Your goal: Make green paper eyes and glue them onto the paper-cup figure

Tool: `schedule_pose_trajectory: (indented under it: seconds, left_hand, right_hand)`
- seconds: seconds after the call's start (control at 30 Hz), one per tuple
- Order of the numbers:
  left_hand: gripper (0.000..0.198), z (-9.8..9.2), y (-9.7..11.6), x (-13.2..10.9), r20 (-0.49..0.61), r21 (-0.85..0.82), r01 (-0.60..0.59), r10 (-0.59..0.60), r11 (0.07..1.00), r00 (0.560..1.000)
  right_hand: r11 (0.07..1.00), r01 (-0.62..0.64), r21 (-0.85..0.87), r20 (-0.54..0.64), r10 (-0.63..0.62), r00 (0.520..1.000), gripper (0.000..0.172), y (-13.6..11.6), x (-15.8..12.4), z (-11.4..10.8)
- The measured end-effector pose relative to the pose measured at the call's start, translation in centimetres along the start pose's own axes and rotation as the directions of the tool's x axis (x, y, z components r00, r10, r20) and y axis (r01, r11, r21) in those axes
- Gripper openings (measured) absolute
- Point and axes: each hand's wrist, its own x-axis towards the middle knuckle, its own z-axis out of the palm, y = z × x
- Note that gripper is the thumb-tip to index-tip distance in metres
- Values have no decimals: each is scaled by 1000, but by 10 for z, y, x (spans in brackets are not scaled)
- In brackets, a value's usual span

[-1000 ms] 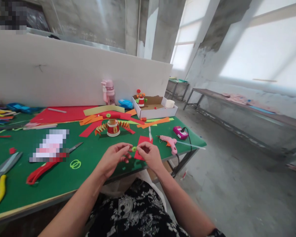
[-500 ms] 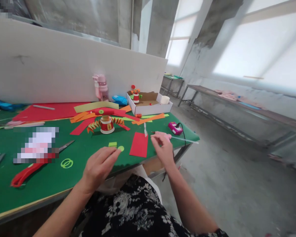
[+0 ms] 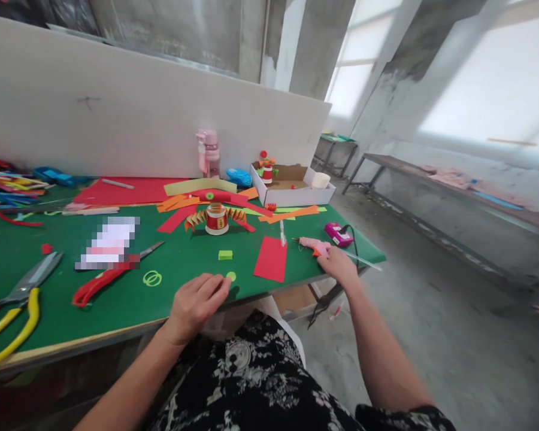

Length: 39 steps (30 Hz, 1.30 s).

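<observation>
Near the table's front edge, my left hand is closed, pinching a small light-green paper disc at its fingertips. Farther right, the fingers of my right hand are round the handle of a pink hot glue gun, whose nozzle points left. A clear glue stick sticks out of its back end. Between my hands lie a red paper rectangle and a white pen. Just beyond my left hand sits a folded green paper block. A paper figure with pleated arms stands behind it.
Scissors with yellow-and-red handles, a red-handled cutting tool and green paper rings lie left. At the back are a pink bottle, paper strips and a white box. A purple corded device sits right.
My right hand has moved right and onto the glue gun's handle. The left hand still pinches the green disc. The view has swung left, bringing the scissors more fully into sight.
</observation>
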Motion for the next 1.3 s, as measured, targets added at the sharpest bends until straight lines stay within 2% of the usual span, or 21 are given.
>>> schedule_pose_trajectory:
  seconds: [0.07, 0.13, 0.17, 0.23, 0.27, 0.3, 0.33, 0.4, 0.5, 0.6, 0.7, 0.93, 1.3]
  left_hand:
    - [21, -1, 0, -3, -7, 2, 17, -17, 1000, 1000]
    - [23, -1, 0, -6, -13, -5, 34, -34, 999, 999]
    - [24, 0, 0, -8, -16, -12, 40, -40, 999, 999]
    - [25, 2, 1, -11, -20, -26, 52, -53, 998, 998]
    - [26, 3, 1, -12, -22, -34, 60, -60, 998, 998]
    - [26, 4, 1, -14, -25, -40, 67, -68, 997, 997]
    - [27, 5, 1, -15, -26, -46, 75, -76, 996, 997]
    - [28, 6, 1, -16, -25, -54, 86, -88, 995, 996]
    - [27, 6, 1, -17, -16, -60, 89, -91, 994, 996]
    - [28, 8, 1, -20, -4, -74, 96, -97, 993, 995]
    - [33, 10, 0, -25, -4, -100, 110, -111, 989, 994]
    - [42, 16, -3, -34, -25, -132, 90, -94, 987, 995]
    - [37, 10, -4, -25, -14, -145, 42, -44, 989, 999]
  right_hand:
    - [998, -10, 61, -16, 11, 1000, 14, 2, -9, 1]
    - [960, -4, 280, 2, 4, 1000, 17, 3, -25, 3]
    - [877, -8, 481, 38, -12, 999, 19, 2, -33, 4]
    - [606, -76, 792, 175, -106, 979, 27, -4, -50, 6]
    - [499, -145, 854, 257, -162, 953, 31, -9, -58, 8]
    - [443, -208, 872, 326, -210, 922, 36, -15, -64, 10]
    - [426, -248, 870, 372, -238, 897, 40, -21, -70, 11]
    - [454, -236, 859, 385, -271, 882, 46, -33, -78, 14]
    - [565, -61, 823, 307, -352, 884, 51, -46, -88, 12]
    - [666, 96, 740, 285, -440, 851, 49, -54, -97, 5]
    - [728, 185, 660, 305, -484, 820, 43, -60, -105, -1]
    - [724, 300, 621, 313, -580, 752, 39, -67, -110, 3]
    - [728, 284, 624, 291, -554, 780, 36, -73, -113, 4]
